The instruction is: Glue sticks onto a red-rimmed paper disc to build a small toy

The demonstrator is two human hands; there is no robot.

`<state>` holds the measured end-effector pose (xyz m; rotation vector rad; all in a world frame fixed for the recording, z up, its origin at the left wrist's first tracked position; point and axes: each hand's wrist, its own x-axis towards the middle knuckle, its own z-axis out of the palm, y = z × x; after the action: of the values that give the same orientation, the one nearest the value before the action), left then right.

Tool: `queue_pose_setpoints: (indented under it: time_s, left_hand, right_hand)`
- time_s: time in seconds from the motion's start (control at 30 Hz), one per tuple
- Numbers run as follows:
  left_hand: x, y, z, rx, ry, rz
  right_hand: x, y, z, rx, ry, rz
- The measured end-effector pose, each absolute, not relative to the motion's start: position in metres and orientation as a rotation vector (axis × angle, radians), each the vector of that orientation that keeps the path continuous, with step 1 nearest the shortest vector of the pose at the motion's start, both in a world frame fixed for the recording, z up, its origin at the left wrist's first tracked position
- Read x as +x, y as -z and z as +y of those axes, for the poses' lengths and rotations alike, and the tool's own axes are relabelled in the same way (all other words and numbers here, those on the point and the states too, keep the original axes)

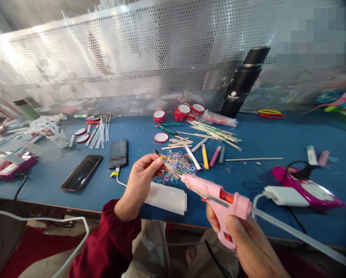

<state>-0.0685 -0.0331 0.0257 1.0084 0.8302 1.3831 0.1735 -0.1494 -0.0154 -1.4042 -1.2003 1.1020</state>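
Left hand (140, 178) raised, thumb (155, 166) pinched against fingers (147, 159); right hand (246, 237) lower, curled in grip, angled inward

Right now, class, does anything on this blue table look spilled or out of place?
Possibly: the small coloured loops lie loose in a tangled heap beyond the pink glue gun, some straying outwards, as if spilled.

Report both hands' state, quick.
Left hand: closed, pinching a thin flat stick.
Right hand: closed, gripping a pink hot glue gun.
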Motion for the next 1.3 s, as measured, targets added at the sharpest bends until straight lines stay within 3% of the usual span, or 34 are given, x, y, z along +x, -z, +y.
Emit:
queue_pose_setpoints:
  time_s: [0.37,1.3]
  left_hand:
    - [-0.066,-0.029,-0.034,0.953,-1.405,0.809]
    - [-0.066,-0.034,-0.034,0.891,-1.422,0.848]
  right_hand:
    - [0.165,-0.006,-0.148,-1.392,-1.105,-1.288]
    - [0.184,0.023,-0.155,-1.439,-1.080,-1.280]
